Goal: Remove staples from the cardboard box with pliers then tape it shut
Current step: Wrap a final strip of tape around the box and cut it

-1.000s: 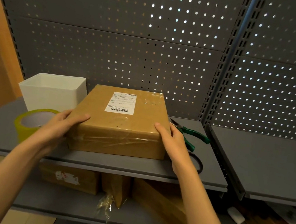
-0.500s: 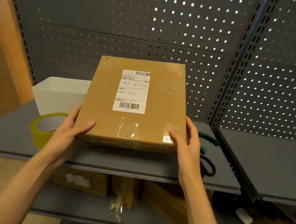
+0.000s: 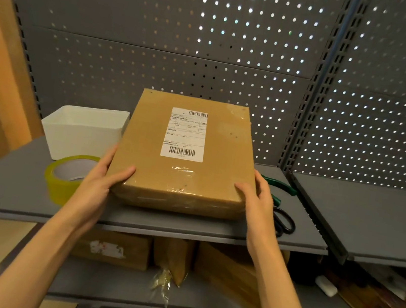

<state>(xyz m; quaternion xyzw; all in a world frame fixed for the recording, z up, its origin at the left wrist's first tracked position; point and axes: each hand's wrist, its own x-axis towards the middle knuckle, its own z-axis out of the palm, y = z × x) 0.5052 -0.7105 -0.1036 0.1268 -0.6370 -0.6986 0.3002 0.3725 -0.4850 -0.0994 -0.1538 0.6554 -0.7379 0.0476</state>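
Pretty dim, warm light — backlight sparkles through the grey perforated metal back panel [image 3: 163, 27], wide-angle bending edges, lower-right corner blurry.

Two bare forearms are showing from the bottom edge — no sleeves, watch, rings or gloves are covering them. The left hand [image 3: 97, 185] and the right hand [image 3: 257, 205] are showing slim fingers and short, plain nails — unpainted.

We see a white bin [image 3: 85, 132] just beyond our left hand, black scissors [image 3: 285, 224] beside our right hand, brown boxes [image 3: 112, 248] below both.
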